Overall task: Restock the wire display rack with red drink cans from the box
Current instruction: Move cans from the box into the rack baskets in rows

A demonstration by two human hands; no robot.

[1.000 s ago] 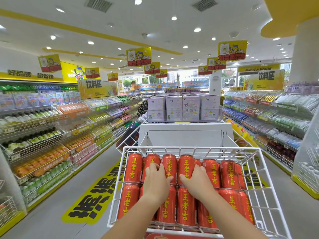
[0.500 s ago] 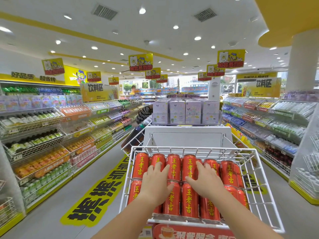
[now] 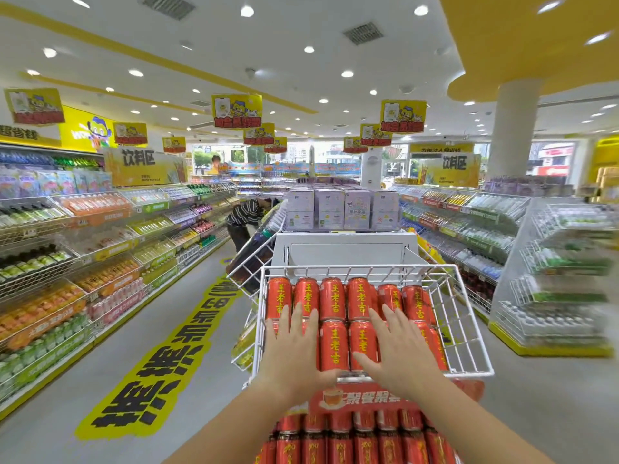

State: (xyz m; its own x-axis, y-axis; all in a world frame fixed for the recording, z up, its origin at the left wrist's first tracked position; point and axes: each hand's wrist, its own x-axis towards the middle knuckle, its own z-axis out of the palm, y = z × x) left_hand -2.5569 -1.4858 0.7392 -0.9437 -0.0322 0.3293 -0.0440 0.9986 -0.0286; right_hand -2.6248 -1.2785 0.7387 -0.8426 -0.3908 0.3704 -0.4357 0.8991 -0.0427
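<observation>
Low in the frame's centre, the left hand (image 3: 294,346) lies flat, fingers straight and gripping nothing, on the left columns of red drink cans (image 3: 334,346) lying in two rows in the top basket of the wire display rack (image 3: 358,269). An uneven push here could roll a can out of line. Further right, the right hand (image 3: 400,353) is spread flat and also holds nothing; the space beside the basket's right wall might let cans slide sideways. No box shows.
</observation>
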